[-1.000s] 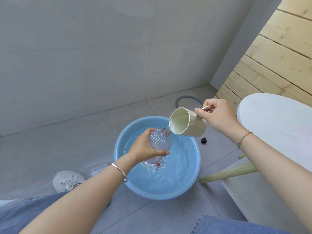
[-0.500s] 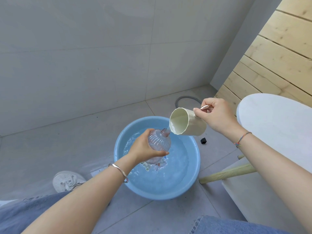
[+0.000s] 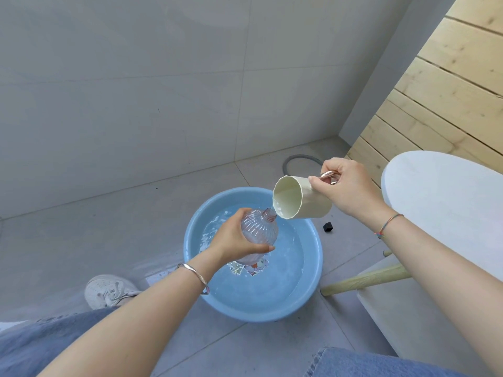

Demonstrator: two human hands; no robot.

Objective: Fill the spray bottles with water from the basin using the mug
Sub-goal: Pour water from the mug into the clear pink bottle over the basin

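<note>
**Mug tipped at the bottle's neck, over the basin**

We're looking down at a grey tiled floor (image 3: 81, 240), with a pale tiled wall (image 3: 136, 77) running behind and wooden slats (image 3: 449, 91) closing off the right side.

Counting up: one blue basin (image 3: 313, 270), one clear ribbed bottle (image 3: 260, 229), one cream mug (image 3: 310, 202), two hands.

The basin is sitting on the floor with water (image 3: 283, 268) in it. The left hand (image 3: 231, 240) is wrapping round the bottle's body and holding it tilted above the water, its open neck pointing up and to the right. The right hand (image 3: 351, 186) is gripping the mug by its coppery handle (image 3: 329, 176) and tipping it on its side, mouth to the left. The mug's lower lip is sitting right at the bottle's neck.

Round about, a small black cube (image 3: 328, 227) is lying on the floor just right of the basin, and a grey hose (image 3: 299, 160) is curling behind it. A white round worktop (image 3: 449, 200) on a wooden leg (image 3: 364, 278) is crowding in beside the right arm. One white shoe (image 3: 109, 291) is planted left of the basin.
</note>
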